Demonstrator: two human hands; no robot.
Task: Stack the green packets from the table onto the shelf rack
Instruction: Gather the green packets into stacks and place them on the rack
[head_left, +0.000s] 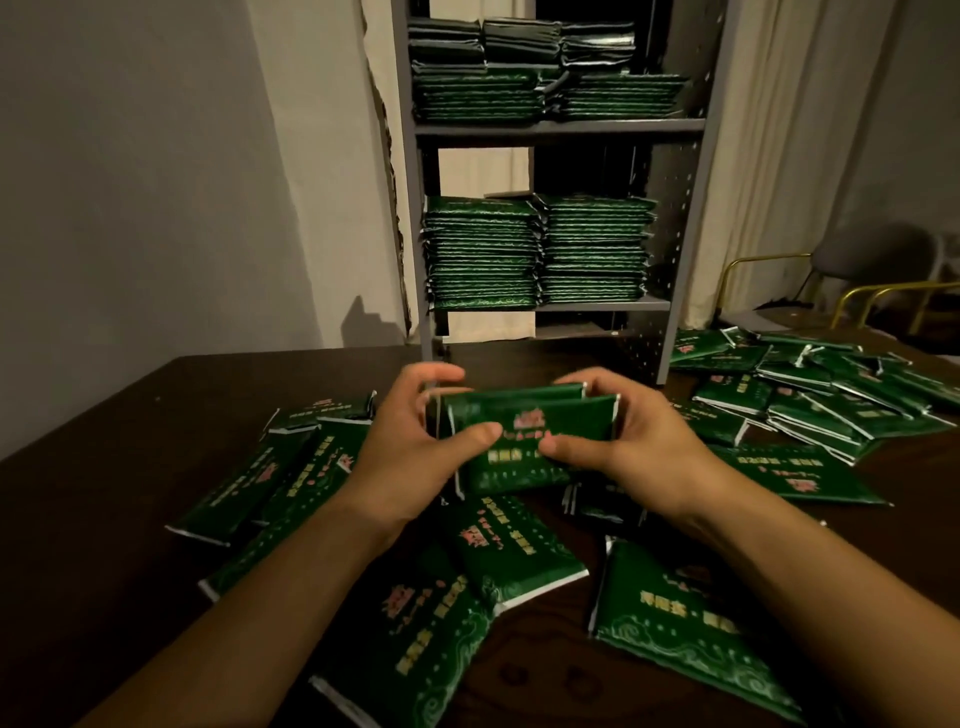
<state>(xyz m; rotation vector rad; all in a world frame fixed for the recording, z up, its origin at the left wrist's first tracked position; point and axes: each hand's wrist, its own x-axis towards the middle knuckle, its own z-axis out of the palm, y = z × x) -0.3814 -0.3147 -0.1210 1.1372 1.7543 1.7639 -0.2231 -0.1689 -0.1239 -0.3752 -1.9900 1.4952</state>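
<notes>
Green packets (524, 441) gripped by left hand (415, 447) and right hand (618, 441).
Shelf rack (558, 126) holds several stacks; many packets remain on the surface (130, 415).

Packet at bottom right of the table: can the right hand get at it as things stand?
Probably not yet: the right hand and left hand both grip a bundle of packets. Nothing lies over the bottom-right packet, so once freed it looks reachable.

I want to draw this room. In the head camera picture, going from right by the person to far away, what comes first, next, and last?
Loose green packets on the table → the left hand and right hand gripping a small bundle of packets → the grey shelf rack with stacked packets → the curtain.
</notes>
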